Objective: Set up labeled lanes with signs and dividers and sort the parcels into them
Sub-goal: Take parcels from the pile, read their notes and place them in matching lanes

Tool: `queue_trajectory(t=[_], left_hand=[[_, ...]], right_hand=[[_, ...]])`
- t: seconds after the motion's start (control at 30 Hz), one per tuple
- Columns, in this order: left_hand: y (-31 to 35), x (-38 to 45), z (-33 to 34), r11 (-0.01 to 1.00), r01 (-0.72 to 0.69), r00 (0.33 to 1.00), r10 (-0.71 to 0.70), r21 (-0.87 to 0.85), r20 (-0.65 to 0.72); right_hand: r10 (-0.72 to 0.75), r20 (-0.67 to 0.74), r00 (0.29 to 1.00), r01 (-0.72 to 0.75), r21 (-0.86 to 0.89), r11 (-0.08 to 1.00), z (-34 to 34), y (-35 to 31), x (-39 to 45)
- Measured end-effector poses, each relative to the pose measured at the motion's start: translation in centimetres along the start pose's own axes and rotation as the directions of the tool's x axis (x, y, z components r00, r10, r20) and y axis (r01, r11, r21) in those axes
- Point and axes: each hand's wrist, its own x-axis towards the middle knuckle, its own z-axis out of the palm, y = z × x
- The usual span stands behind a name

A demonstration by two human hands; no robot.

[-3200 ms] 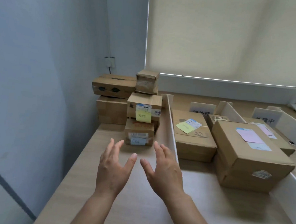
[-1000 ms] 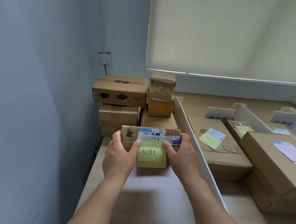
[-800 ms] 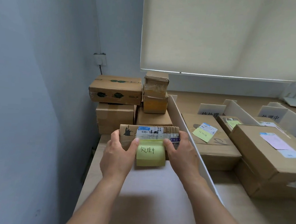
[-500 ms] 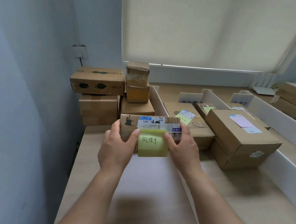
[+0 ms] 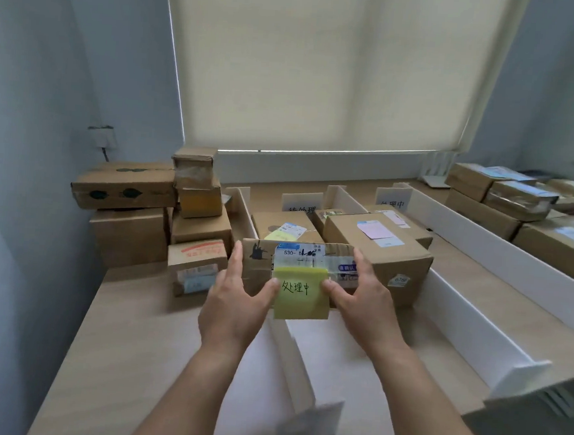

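Both hands held one small cardboard parcel [image 5: 295, 269] above the table [image 5: 128, 335], lifted clear of its surface. The left hand [image 5: 235, 310] gripped the parcel's left end, thumb on the front face and fingers curled behind it. The right hand [image 5: 362, 306] gripped the right end in the same manner. A yellow sticky note [image 5: 301, 293] with handwritten characters hung from the parcel's front face, between the two thumbs, below a white shipping label [image 5: 302, 252].

The parcel was positioned over the first white divider [image 5: 291, 360] (the one that ran from the table's near edge toward the far edge). Left of that divider, a stack of unsorted boxes [image 5: 163, 219] occupied the table's far-left corner against the wall. Right of it, the first lane contained a box with a yellow-green note [image 5: 283, 225] in front of a white sign card [image 5: 302, 203]. The next lane held a larger box with a pink note [image 5: 377, 244], and a second sign card [image 5: 392, 199] stood at the far edge. The sign lettering was partly hidden and could not be read with confidence. Further taped boxes [image 5: 517, 203] lay near the far-right corner, beyond another long divider [image 5: 500, 252].
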Motion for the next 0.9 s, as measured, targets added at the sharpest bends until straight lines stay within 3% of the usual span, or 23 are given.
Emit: queue_trajectory(t=[0.5,0.9], left_hand=[[17.1,-11.9,20.0,0.975,-0.178,0.944,0.206,-0.131,0.256],[25.3,-12.3,32.0,0.951,-0.221,0.880,0.291,-0.218,0.377]], right_hand=[[0.198,-0.271,0.942,-0.214,-0.033,0.976,-22.4,17.7,-6.2],[0.313,-0.382,0.869,-0.327,0.028,0.944,-30.6,28.0,-3.4]])
